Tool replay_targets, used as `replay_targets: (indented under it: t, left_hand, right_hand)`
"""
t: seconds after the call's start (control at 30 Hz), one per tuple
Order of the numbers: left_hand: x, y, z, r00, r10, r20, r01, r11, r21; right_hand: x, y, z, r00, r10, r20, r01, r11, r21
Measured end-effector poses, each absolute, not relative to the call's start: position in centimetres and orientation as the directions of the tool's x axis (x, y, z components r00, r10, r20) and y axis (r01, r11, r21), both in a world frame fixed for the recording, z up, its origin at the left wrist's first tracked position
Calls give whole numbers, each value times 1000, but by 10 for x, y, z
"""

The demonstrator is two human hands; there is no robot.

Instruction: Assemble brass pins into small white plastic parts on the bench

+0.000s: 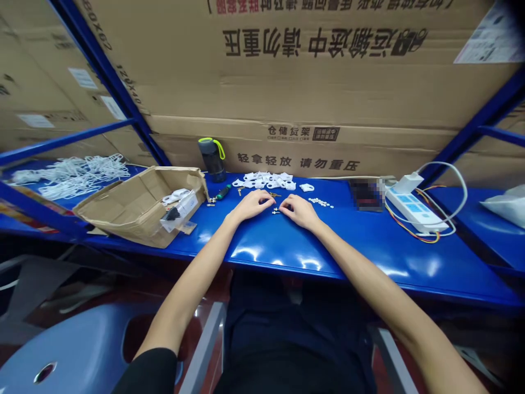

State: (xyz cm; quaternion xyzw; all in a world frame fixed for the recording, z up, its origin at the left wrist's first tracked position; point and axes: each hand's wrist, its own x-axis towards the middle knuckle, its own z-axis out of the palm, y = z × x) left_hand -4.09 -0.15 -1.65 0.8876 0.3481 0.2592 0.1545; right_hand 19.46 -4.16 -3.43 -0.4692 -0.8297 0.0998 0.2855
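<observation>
My left hand [255, 204] rests over the blue table with its fingers bent and the thumb close to the index finger. Facing it, my right hand [301, 210] has its fingers curled together in a pinch. What either hand holds, if anything, is too small to see. Small metal pins [276, 210] lie between the hands, near the right fingertips. Just beyond the left fingers are brass-coloured pieces [275, 195]. A pile of white plastic parts [266, 180] lies behind both hands. Small white round pieces [321, 202] are scattered right of my right hand.
At left stand an open cardboard box [123, 210], a green-handled screwdriver [224, 191] and a dark bottle [213, 160]. White cords [77, 175] lie farther left. On the right are a dark blurred item [366, 195] and a power strip [416, 210] with looping cables. Blue posts frame the table.
</observation>
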Motion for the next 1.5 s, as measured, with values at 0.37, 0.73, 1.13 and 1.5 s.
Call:
replay_targets:
  t: [0.37,0.73,1.13,1.5]
  left_hand:
    - [-56,-11,-7,670,720,183,519,-629,579]
    - [-54,-9,-9,670,713,205,507,-642,576]
    - [-60,0,-10,413,802,431,688,-585,430]
    - [-67,11,-20,491,798,350,695,-601,395]
  right_hand:
    - [192,-40,-33,-405,838,367,718,539,-439]
    - [193,-41,-35,-424,831,360,726,549,-414]
    - [191,-45,-30,-405,846,346,733,527,-431]
    - [264,-45,-7,-135,924,358,924,248,-292]
